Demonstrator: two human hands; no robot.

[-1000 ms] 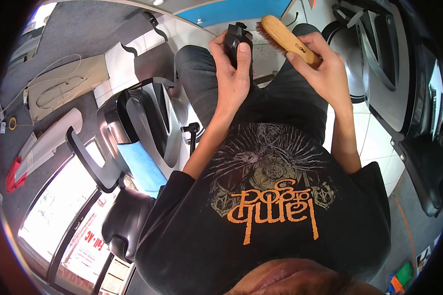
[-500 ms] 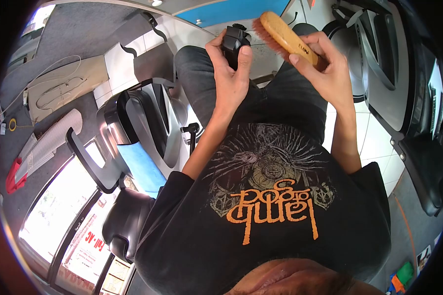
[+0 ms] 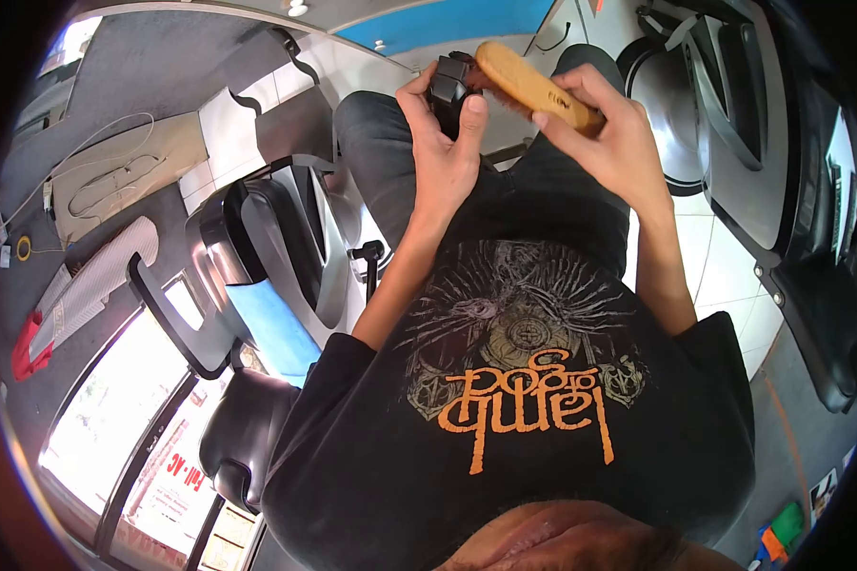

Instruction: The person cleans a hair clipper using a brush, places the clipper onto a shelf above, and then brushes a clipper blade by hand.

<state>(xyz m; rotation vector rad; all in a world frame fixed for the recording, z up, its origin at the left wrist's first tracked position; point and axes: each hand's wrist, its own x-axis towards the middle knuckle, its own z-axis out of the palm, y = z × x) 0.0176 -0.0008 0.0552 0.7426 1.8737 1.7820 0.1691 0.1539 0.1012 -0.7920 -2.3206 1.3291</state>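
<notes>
My left hand (image 3: 446, 143) is wrapped round a small black device (image 3: 449, 88), with the thumb along its near side. My right hand (image 3: 611, 133) grips the end of a wooden brush (image 3: 524, 81) between thumb and fingers. The brush's dark bristles face down and left, and their far end meets or overlaps the top of the black device. Both hands are above my thighs, in front of my black printed shirt (image 3: 533, 381). The lower part of the device is hidden by my left hand.
Salon-style chairs stand on the left (image 3: 276, 238) and on the right (image 3: 743, 124). A blue cloth (image 3: 274, 328) hangs on the left chair. Beyond my hands is a blue panel (image 3: 448, 29). A brown board (image 3: 129, 171) with cables lies at the far left.
The brush has come left and slightly down, so its bristles are now at the black device. My left hand has barely moved and keeps its hold.
</notes>
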